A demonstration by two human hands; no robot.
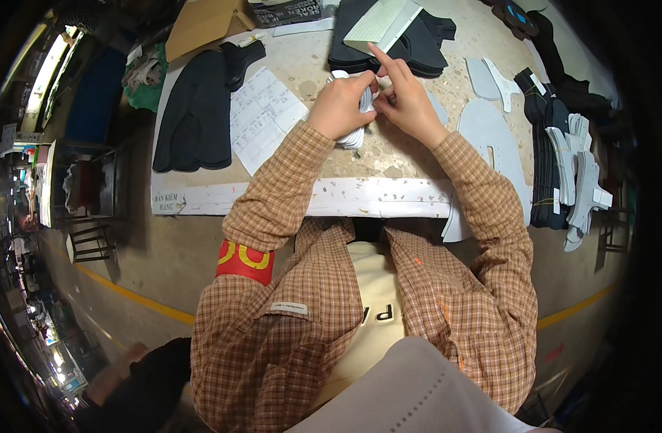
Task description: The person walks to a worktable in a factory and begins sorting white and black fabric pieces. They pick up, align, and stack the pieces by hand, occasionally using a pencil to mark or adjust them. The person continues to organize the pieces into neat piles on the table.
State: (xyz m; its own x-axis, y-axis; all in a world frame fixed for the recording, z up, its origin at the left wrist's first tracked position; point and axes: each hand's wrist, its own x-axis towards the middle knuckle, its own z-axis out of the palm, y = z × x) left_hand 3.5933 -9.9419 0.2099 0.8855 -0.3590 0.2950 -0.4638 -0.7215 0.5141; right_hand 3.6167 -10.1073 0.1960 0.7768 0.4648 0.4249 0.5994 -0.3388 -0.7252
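White stack of thin, flat pieces lay in the left hand, to the right of the paper sheet

The white paper sheet with handwritten rows lay slantwise on the pale, speckled counter. Just to the right of that sheet was the white stack, its layered edges showing below the left hand and again between the hands. Much of it was covered, but its long axis appeared to run roughly away from the person, with a slight slant.

Of the two hands, the left was nearer to the sheet and was grasping the stack from that side, its fingers wrapped over it. The right hand was on the opposite side, farther from the sheet, with its thumb close against the stack's edge and its index finger extended away from the person. Whether it pinched a piece or merely touched the edge could not be told.

Beyond the sheet and to its right was a pile of large black flat pieces with a pale green pad on top. Left of the sheet lay a black, rounded flat piece; well to its right, past the right hand, a long pale grey piece with a slot.
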